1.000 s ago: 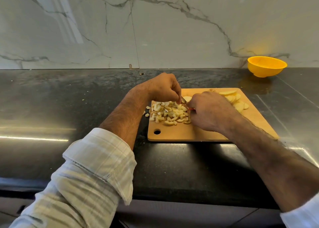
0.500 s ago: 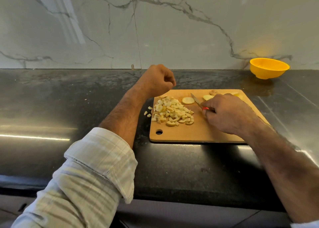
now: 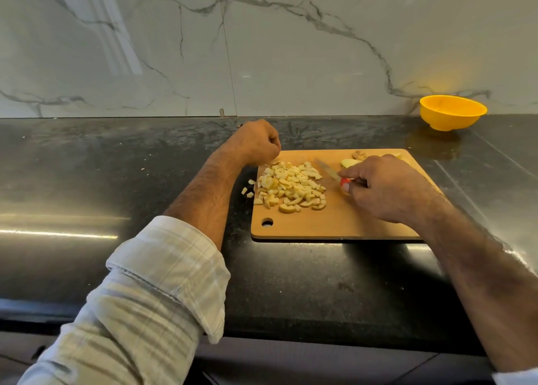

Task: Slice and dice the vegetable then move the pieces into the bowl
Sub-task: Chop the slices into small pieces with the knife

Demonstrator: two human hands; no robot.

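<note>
Nearest to us, our rolled pale striped sleeve point(image 3: 163, 291) crosses the dark stone counter point(image 3: 87, 181), and beyond it the wooden cutting board point(image 3: 334, 224) lies flat with its hanging hole at the near left corner. On the board's left half sits the heap of diced vegetable pieces point(image 3: 291, 185), much as it lay half a second ago, with a few stray cubes point(image 3: 247, 191) off the left edge on the counter. Our right hand point(image 3: 387, 189) grips the knife point(image 3: 330, 170) by its red handle, fingers curled round it, the blade pointing away and to the left; the hand has shifted right since a second ago, when it worked against the heap. Just past it, uncut slices point(image 3: 350, 162) show, partly hidden by the knuckles. Our left hand point(image 3: 256, 143) has lifted off the heap and hovers at the board's far left corner, its fingers curled into a loose fist that holds nothing we can see. Farthest off, the yellow bowl point(image 3: 452, 112) stands by the marble wall point(image 3: 262, 49), well apart from the board.
</note>
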